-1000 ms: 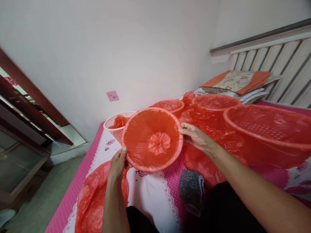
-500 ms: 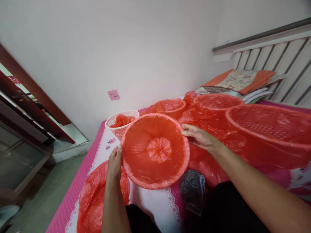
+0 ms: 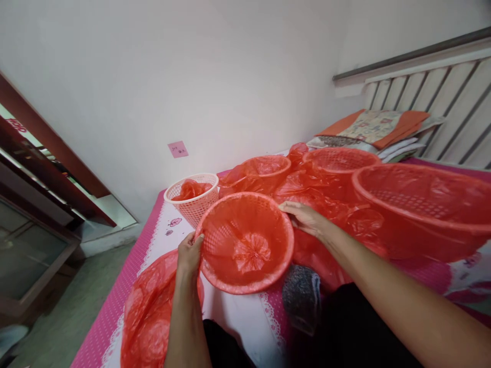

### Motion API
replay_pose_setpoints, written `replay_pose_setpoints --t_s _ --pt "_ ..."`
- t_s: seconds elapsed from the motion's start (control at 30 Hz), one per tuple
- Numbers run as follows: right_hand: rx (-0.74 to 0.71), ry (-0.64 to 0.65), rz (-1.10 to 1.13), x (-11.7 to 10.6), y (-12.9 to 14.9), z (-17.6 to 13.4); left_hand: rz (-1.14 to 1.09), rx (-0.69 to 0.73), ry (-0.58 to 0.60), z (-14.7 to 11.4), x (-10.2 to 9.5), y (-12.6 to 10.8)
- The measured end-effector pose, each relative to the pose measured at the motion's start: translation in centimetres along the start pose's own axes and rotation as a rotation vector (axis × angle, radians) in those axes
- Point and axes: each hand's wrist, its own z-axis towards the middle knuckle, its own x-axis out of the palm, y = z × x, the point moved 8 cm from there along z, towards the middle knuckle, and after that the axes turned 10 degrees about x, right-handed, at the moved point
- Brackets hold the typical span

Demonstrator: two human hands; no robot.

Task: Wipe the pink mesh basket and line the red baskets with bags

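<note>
Between my two hands is a round plastic basket, lined with a red plastic bag that is folded over its rim. My left hand is closed on the rim at the left, thumb on top. At the upper right of the rim, my right hand grips it too. The liner is gathered at the bottom of the basket. Behind it stands a pale pink mesh basket with a crumpled red bag inside. Another red plastic bag lies to the left of my left forearm.
Several bag-lined baskets, among them a large one at right, stand on the pink and white bed cover. Folded bedding is piled by the headboard. A grey sock-clad foot is near my knee.
The basket in my hands has come down slightly and tilted, so its opening faces more upward and its mesh side shows. Both hands have kept their hold on the rim.
</note>
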Motion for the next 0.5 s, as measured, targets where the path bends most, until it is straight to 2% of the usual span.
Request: replay_pose_setpoints --t_s 0.17,0.27,0.5 --pt "0.01 -0.083 0.044 -0.9 -0.5 0.8 0.002 -0.052 -0.19 1.2 -2.5 2.2" --pt "0.048 -0.085 0.054 -0.8 -0.7 0.5 -0.009 -0.088 -0.299 1.6 -4.2 2.9" --pt "0.158 0.056 0.041 3.5 -2.0 -0.4 -0.045 -0.107 -0.392 1.4 -5.2 3.1"
